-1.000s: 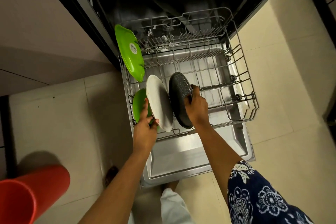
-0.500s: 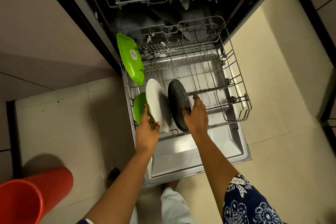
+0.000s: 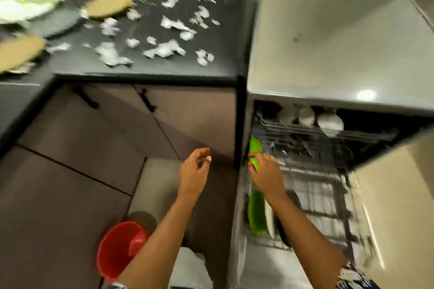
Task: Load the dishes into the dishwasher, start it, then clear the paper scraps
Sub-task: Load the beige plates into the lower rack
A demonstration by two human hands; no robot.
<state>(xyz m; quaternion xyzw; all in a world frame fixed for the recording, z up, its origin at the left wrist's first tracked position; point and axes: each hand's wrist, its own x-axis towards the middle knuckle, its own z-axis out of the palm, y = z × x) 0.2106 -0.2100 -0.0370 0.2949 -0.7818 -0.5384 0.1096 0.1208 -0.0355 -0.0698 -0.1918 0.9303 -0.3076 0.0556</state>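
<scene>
Seen from the head camera, the left hand (image 3: 196,169) hangs in front of the brown cabinet door (image 3: 187,112), fingers loosely curled around nothing. The right hand (image 3: 266,172) is over the far left corner of the dishwasher's pulled-out lower wire rack (image 3: 328,197), at the edge of an upright bright green plastic plate (image 3: 254,148). Blur hides whether it pinches that plate or only touches it. Nearer in the rack a second green plate (image 3: 257,213), a white plate (image 3: 270,217) and a dark speckled plate (image 3: 283,233) stand side by side on edge. To the left, white paper scraps (image 3: 164,49) lie scattered over the black countertop (image 3: 223,58), and at its far left several dishes wait unloaded, among them a round tan plate (image 3: 109,4). A careless nudge could tip the far green plate out of its slot. Reaching across the counter for the remaining dishes could sweep scraps onto the floor.
</scene>
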